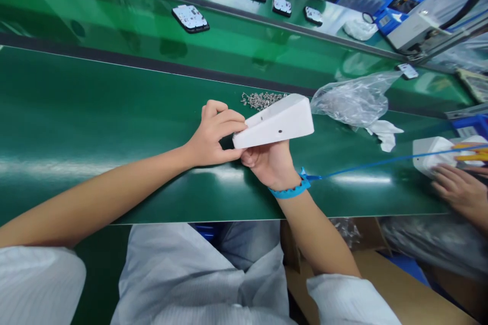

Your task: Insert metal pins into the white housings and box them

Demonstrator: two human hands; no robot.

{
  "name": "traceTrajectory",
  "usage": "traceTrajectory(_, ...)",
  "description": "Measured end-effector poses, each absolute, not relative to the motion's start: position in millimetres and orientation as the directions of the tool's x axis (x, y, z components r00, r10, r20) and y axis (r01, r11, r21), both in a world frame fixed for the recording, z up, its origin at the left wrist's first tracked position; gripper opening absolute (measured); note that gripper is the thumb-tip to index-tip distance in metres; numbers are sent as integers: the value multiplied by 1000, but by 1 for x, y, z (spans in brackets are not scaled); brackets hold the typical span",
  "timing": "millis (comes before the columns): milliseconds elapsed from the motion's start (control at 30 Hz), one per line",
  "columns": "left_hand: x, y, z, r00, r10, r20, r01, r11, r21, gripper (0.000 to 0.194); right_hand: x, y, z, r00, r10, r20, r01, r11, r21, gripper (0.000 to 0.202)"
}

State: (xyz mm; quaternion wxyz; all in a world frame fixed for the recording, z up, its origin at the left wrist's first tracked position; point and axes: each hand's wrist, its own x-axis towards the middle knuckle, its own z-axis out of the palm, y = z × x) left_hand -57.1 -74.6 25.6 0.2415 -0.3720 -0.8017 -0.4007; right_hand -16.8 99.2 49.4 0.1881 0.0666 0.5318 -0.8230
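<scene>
Tilted above the green bench, a white plastic housing (280, 122) shows a wedge-shaped side with small dark holes. My left hand (215, 134) pinches its narrow left end between thumb and fingers. From below, my right hand (272, 162) supports the same housing, its fingers partly hidden underneath. A blue wrist strap (292, 190) circles my right wrist, and its cord runs off to the right. Just behind the housing lies a pile of small metal screws (261, 100), partly covered by it.
A clear plastic bag (354, 99) and a crumpled white scrap (385, 133) lie to the right. Beyond the dark rail (152, 66), a circuit-board unit (190, 18) sits on the green strip. At right, a co-worker's hand (461, 190) touches another white housing (430, 155).
</scene>
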Motion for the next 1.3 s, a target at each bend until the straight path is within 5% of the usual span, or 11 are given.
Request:
traceTrajectory(200, -58, -78, 25, -631, 341, 697, 770, 390, 506, 19, -18, 101, 53, -870, -380, -314, 458, -387, -800, 60)
traceTrajectory(733, -55, -74, 26, -651, 304, 695, 749, 405, 525, 24, -17, 101, 51, -790, -495, -363, 543, -289, -788, 50)
traceTrajectory(800, -53, -82, 26, -586, 333, 739, 795, 411, 446, 20, -12, 103, 48, -787, -488, -377, 538, -245, -806, 45)
traceTrajectory(900, -45, -112, 28, -367, 416, 832, 883, 436, 171, 10, 0, 117, 47, -762, -536, -364, 436, -8, -900, 45)
traceTrajectory(1033, -31, -167, 29, -127, 582, 803, 867, 458, -195, 11, 8, 152, 53, -562, -805, -193, -45, 262, -964, 32)
traceTrajectory(1100, -24, -182, 30, -52, 669, 742, 863, 404, -303, 15, -2, 170, 51, -733, -677, -61, -222, 323, -920, 28)
traceTrajectory(1200, -15, -181, 34, -22, 743, 669, 881, 330, -338, 23, -36, 182, 42, -929, -248, 276, -371, 634, -678, 16)
traceTrajectory(1300, -9, -166, 38, -87, 766, 637, 911, 320, -260, 33, -75, 177, 33, -888, -257, 380, -417, 798, -435, 10)
